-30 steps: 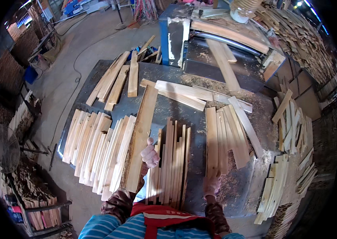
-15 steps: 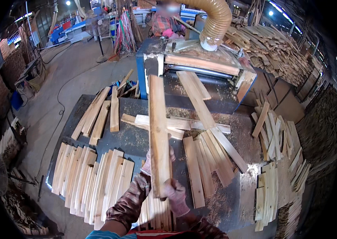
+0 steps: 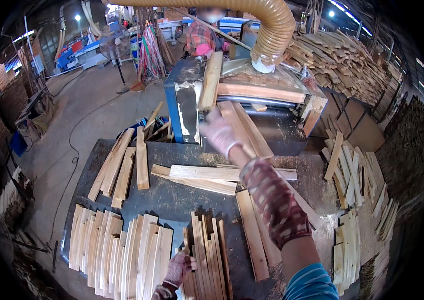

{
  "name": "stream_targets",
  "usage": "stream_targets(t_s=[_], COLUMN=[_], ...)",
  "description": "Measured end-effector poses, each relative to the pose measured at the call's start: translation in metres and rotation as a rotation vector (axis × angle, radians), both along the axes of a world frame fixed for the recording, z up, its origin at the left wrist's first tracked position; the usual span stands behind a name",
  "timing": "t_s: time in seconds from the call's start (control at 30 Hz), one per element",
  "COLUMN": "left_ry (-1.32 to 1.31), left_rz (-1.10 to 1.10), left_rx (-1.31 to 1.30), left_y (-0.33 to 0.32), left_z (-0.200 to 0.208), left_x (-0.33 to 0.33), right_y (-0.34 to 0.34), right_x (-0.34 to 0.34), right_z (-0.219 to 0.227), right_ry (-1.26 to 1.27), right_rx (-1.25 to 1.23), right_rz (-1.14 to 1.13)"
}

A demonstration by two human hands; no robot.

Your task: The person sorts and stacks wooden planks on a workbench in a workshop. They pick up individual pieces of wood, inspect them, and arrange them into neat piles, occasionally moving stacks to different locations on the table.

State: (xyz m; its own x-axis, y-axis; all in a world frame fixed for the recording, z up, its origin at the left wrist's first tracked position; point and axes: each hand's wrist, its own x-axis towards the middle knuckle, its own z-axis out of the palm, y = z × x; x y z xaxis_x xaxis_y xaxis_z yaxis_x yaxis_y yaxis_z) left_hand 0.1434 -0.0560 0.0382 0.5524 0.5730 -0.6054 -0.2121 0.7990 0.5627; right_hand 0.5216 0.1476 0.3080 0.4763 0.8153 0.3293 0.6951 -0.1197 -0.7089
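Note:
My right hand [image 3: 219, 134], in a pinkish-white glove, stretches forward to the machine's front left corner. A wooden plank [image 3: 211, 81] slants up over that corner, its lower end right at my fingers. Motion smears the fingers, so whether they still grip it is unclear. Low in the picture, my gloved left hand [image 3: 178, 269] has its fingers curled beside a row of upright-lying planks [image 3: 207, 257]; what is in them is hidden. Two more planks [image 3: 244, 127] slope down from the machine's mouth.
The machine [image 3: 184, 100] has a ribbed yellow hose [image 3: 274, 30] on top. A person [image 3: 203, 39] stands behind it. On the dark table [image 3: 159, 150] lie crossed planks [image 3: 204, 173], a left-hand row [image 3: 117, 255] and loose boards [image 3: 117, 162]. Stacked wood [image 3: 347, 62] rises at the back right.
The plank both hands held upright before me has moved forward to the machine's left corner with my right hand. My left hand has left it and dropped to the near planks.

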Motion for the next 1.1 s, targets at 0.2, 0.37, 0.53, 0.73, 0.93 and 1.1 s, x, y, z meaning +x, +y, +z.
stream_targets(t_s=[0.2,0.37,0.53,0.73,0.93,1.1], left_ry=[0.125,0.034,0.028,-0.24,-0.34,-0.085], left_rz=[0.045,-0.101,-0.112,0.102,0.116,-0.195], left_rx=[-0.026,0.261,0.708,0.713,0.708,0.894], left_y=[-0.018,0.066,0.177,0.282,0.368,0.269], left_z=[0.009,0.068,0.172,0.232,0.26,0.2], left_x=[-0.031,0.029,0.183,0.319,0.356,0.313], right_y=[-0.136,-0.249,-0.318,-0.38,-0.394,-0.399], right_x=[-0.117,-0.143,-0.152,-0.14,-0.127,-0.118], right_z=[-0.093,-0.165,-0.188,-0.225,-0.266,-0.273], right_ry=[0.607,1.101,1.401,1.529,1.54,1.573], right_rx=[-0.29,-0.316,-0.228,-0.19,-0.136,-0.082], right_rz=[0.457,0.408,0.124,-0.198,-0.274,-0.285])
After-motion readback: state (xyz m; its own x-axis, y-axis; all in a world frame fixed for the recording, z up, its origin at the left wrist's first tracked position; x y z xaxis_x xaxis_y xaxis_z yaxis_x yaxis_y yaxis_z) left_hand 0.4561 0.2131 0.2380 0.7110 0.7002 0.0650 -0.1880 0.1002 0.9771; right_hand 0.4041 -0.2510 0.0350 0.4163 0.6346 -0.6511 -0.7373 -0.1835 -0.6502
